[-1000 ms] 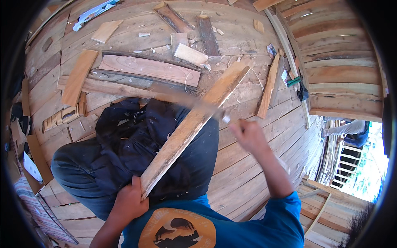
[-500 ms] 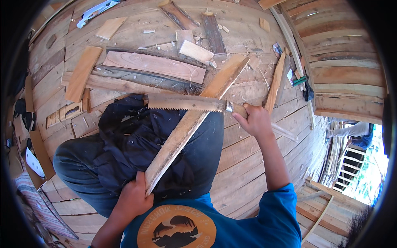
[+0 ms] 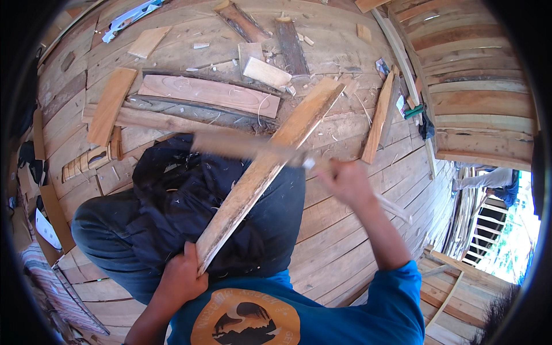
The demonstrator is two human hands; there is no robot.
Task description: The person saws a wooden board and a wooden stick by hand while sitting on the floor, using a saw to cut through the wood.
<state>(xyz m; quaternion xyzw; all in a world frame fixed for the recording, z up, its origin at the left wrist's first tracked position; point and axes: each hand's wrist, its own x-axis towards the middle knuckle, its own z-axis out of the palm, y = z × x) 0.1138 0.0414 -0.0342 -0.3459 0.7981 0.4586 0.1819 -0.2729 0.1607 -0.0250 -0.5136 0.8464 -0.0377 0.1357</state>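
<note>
From afar, I have the left hand [image 3: 183, 276] clasping a plank [image 3: 244, 187] by its near end, probably to steady it across the legs [image 3: 109, 227]. The right hand [image 3: 348, 183] grasps a saw [image 3: 227, 144]; its blurred blade crosses the plank, which slants forward from the left grip, passing left of the right.

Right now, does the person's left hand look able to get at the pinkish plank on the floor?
Probably not: the left hand is taken up gripping the near end of the long board, and the legs and dark cloth lie between it and the pinkish plank.
</note>
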